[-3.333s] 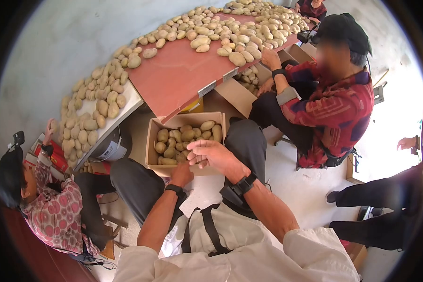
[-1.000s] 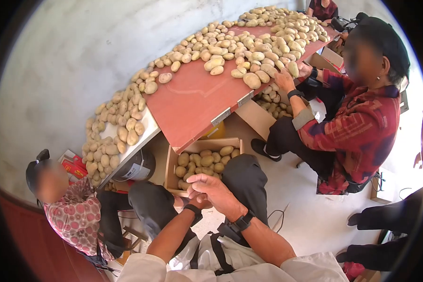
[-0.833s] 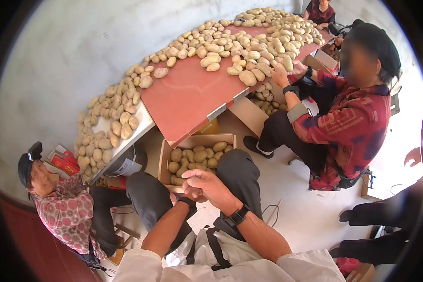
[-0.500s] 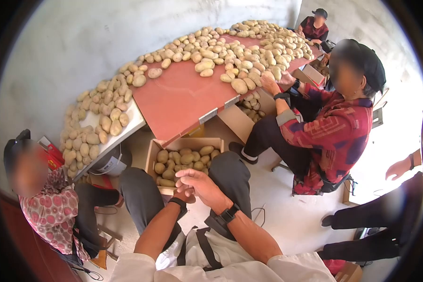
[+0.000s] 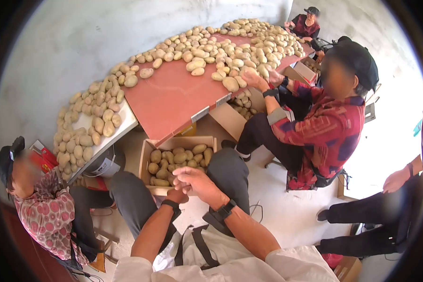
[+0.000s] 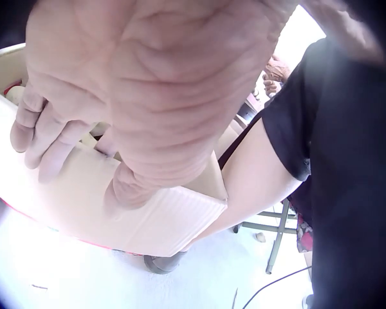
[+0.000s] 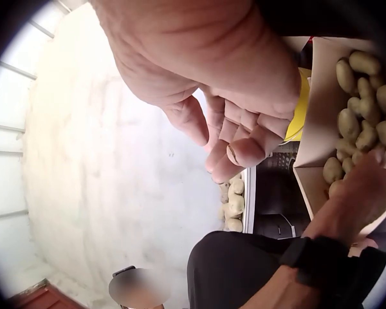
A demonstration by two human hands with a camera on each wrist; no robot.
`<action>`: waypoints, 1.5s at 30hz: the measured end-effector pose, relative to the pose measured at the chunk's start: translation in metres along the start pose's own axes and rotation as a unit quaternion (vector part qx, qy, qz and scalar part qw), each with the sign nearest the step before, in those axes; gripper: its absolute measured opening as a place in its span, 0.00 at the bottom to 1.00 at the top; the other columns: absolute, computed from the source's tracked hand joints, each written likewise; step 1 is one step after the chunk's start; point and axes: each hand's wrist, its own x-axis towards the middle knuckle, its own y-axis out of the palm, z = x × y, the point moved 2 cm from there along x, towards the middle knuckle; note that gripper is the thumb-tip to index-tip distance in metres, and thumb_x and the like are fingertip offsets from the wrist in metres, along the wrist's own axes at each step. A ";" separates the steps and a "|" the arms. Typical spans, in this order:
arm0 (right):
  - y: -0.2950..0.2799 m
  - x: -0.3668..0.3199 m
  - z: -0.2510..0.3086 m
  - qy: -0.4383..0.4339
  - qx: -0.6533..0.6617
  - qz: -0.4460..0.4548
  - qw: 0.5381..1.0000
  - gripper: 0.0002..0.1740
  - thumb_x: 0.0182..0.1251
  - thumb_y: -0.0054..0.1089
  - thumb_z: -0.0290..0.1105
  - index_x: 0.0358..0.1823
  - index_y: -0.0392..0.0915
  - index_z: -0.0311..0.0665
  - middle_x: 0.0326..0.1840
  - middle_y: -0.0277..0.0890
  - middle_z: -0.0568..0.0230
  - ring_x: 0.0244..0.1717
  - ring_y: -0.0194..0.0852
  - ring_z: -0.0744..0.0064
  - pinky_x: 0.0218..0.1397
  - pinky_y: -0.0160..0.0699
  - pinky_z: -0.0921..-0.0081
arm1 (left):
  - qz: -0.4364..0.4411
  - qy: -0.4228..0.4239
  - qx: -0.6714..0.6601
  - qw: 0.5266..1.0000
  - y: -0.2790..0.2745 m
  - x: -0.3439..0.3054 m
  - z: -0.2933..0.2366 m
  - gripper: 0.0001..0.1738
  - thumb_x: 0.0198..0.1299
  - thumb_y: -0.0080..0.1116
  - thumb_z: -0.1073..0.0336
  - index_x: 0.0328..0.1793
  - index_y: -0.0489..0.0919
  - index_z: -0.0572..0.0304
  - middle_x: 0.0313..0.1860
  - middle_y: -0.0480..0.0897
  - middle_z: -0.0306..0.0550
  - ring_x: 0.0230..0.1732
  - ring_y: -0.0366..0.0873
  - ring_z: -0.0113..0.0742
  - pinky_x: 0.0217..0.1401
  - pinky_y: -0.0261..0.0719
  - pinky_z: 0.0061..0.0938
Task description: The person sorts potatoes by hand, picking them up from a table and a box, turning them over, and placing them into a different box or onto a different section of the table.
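In the head view my right hand (image 5: pixel 199 185) is held in front of my left hand (image 5: pixel 177 195), just above my lap. Fingers on the right hand (image 7: pixel 228 135) bend loosely with nothing between them, as the right wrist view shows. The left hand (image 6: pixel 148 84) hangs relaxed, its fingers (image 6: pixel 58 138) drooping in front of the side of an open cardboard box (image 5: pixel 145 164) and holding nothing. Potatoes (image 5: pixel 176 157) fill the bottom of that box, which stands on the floor between my knees and the table.
A red tabletop (image 5: pixel 167 105) juts over the box and bears a long pile of potatoes (image 5: pixel 242 51). More potatoes cover a white board (image 5: pixel 122 124) at left. People sit close on both sides; a dark bucket (image 5: pixel 108 162) stands below the board.
The head view has shifted about, so the table and box sit differently in it. My hands stay one before the other over my lap, almost unchanged, and pick nothing up.
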 end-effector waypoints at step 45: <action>-0.022 0.031 0.034 0.013 0.028 -0.135 0.990 0.17 0.73 0.56 0.29 0.61 0.76 0.32 0.39 0.83 0.59 0.37 0.83 0.68 0.34 0.75 0.76 | -0.199 -0.058 0.135 0.969 0.005 0.009 0.046 0.10 0.59 0.59 0.67 0.31 0.91 0.49 0.34 0.90 0.50 0.39 0.90 0.47 0.38 0.85 0.40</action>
